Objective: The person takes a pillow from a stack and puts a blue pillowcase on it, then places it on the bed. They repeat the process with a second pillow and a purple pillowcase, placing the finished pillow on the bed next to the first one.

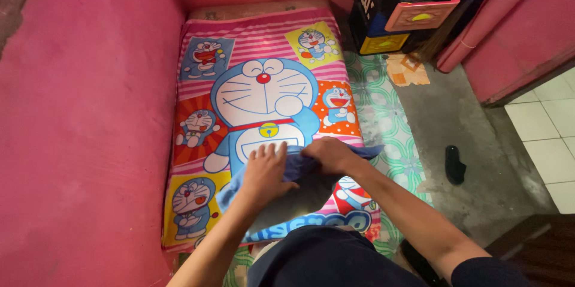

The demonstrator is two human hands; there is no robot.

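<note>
A blue-grey cloth [293, 200] lies on the near end of a small mattress [197, 92] covered in a pink striped sheet with blue cartoon cat pictures. My left hand [265, 170] presses flat on the cloth with fingers spread. My right hand [328, 154] grips a bunched fold of the cloth's upper edge, just right of my left hand. The two hands almost touch. The part of the cloth under my hands is hidden.
Pink walls [90, 119] close in the mattress on the left and far side. A patterned green floor mat [389, 119] runs along its right. A black crate with coloured boards [407, 14] stands at the back. A dark sandal [455, 165] lies on the concrete floor.
</note>
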